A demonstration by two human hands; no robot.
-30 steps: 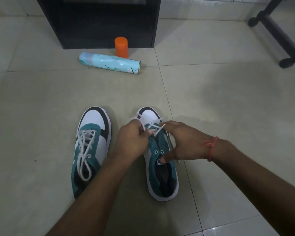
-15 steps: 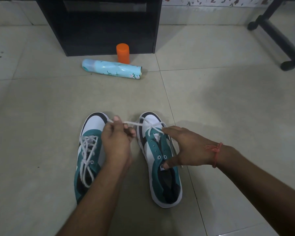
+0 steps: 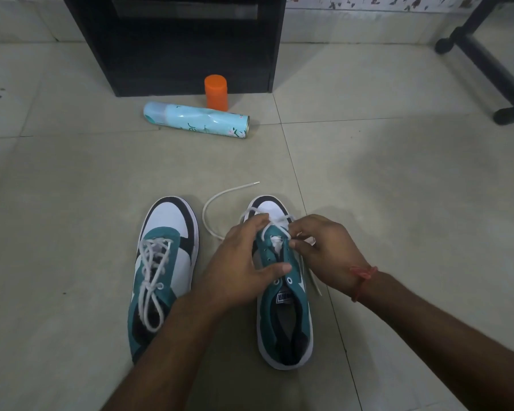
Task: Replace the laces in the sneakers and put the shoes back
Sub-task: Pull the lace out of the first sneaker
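Two teal, white and black sneakers stand side by side on the tiled floor, toes pointing away. The left sneaker (image 3: 163,262) is fully laced with a white lace. The right sneaker (image 3: 284,310) has a white lace (image 3: 209,203) through its front eyelets only; one loose end curves out on the floor to its left. My left hand (image 3: 244,262) grips the shoe's left eyelet side, thumb across the tongue. My right hand (image 3: 324,250) pinches the lace at the right-side eyelets. The other lace end trails down the shoe's right side.
A light-blue spray can (image 3: 196,120) lies on its side beyond the shoes, with an orange cap (image 3: 216,91) standing behind it. A black cabinet (image 3: 184,43) stands at the back. A black wheeled chair base (image 3: 487,60) sits at the far right.
My left hand let the lace end drop to the floor and came back onto the right sneaker. My right hand shifted up to the front eyelets and pinched the lace.
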